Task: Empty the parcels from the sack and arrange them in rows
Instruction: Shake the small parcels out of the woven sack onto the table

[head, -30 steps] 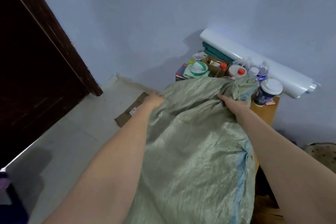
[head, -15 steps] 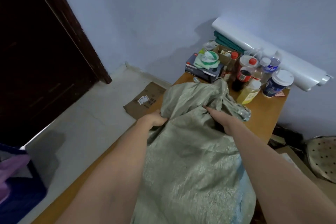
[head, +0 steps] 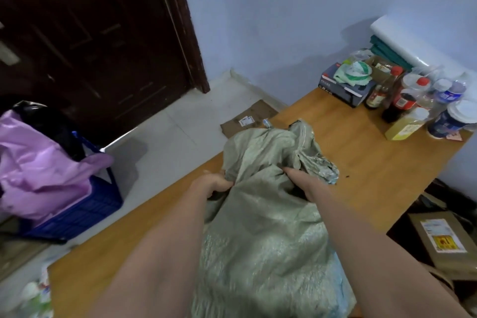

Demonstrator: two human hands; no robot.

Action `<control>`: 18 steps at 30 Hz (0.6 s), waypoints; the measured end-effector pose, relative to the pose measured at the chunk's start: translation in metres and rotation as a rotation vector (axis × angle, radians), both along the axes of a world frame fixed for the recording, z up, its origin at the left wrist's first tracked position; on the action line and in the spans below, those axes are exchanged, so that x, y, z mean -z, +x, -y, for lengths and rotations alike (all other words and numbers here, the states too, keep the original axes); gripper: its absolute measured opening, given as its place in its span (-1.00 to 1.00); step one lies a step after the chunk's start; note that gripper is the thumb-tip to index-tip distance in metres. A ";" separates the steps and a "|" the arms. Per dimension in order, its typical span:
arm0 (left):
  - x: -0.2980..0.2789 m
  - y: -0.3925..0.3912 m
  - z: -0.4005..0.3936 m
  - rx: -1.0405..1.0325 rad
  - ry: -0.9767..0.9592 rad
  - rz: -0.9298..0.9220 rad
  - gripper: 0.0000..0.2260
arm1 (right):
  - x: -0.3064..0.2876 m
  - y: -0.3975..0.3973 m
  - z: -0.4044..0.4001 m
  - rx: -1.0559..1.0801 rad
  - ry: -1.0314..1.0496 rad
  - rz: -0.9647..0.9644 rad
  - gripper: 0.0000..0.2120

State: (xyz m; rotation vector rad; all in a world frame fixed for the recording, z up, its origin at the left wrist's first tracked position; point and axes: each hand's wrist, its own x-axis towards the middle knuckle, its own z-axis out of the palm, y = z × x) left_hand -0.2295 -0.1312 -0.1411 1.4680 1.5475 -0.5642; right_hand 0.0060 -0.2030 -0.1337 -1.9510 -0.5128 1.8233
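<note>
Grey-green woven sack [head: 263,227] lies on wooden table [head: 366,168], bulging, neck bunched at far end. Left hand [head: 214,184] closed on fold of sack fabric at left of neck. Right hand [head: 303,182] pressed into sack just right of neck; fingers buried in folds, grip cannot be told. Beyond sack, at table's far corner: cluster of bottles [head: 402,100], cup [head: 451,119], dark box [head: 343,85]. Left of sack, on floor: flat cardboard [head: 247,119], blue crate [head: 85,209] holding purple bag [head: 38,162].

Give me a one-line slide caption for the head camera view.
Both hands, left and right, grip the bunched neck of a green woven sack on a wooden table.
</note>
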 end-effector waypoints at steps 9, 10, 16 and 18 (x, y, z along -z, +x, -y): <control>-0.023 -0.111 0.041 -0.153 -0.225 -0.066 -0.44 | -0.008 -0.064 0.011 -0.381 -0.103 0.119 -0.61; -0.027 -0.119 0.042 -0.212 -0.206 -0.054 -0.50 | -0.015 -0.069 0.007 -0.408 -0.097 0.153 -0.60; -0.027 -0.146 0.030 -0.638 0.164 0.209 -0.78 | -0.019 -0.058 -0.024 -0.189 0.062 0.373 -0.46; -0.023 -0.141 0.023 -0.812 0.220 0.345 -0.86 | -0.010 -0.045 -0.035 -0.118 0.071 0.349 -0.28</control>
